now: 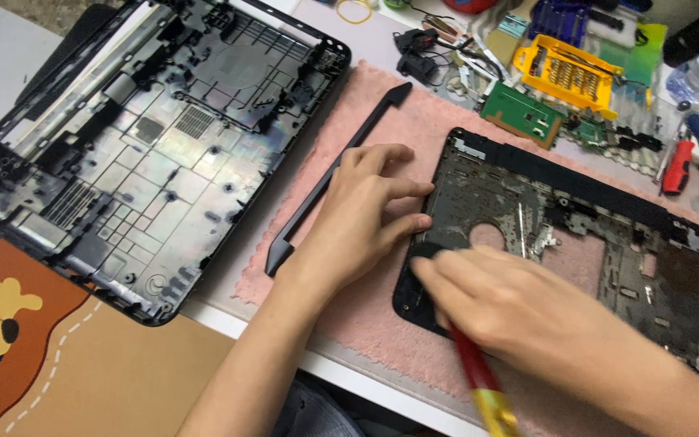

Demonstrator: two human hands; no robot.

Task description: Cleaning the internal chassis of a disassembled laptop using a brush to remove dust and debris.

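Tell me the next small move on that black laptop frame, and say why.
Probably turn the red-handled screwdriver in place at the near left corner of the black laptop frame. The right hand grips it there, its tip hidden under the fingers, while the left hand presses on the frame's left edge on the pink towel.

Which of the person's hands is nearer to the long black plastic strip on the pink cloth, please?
Left. The left hand lies right beside the long black plastic strip; the right hand is farther off, over the black laptop frame.
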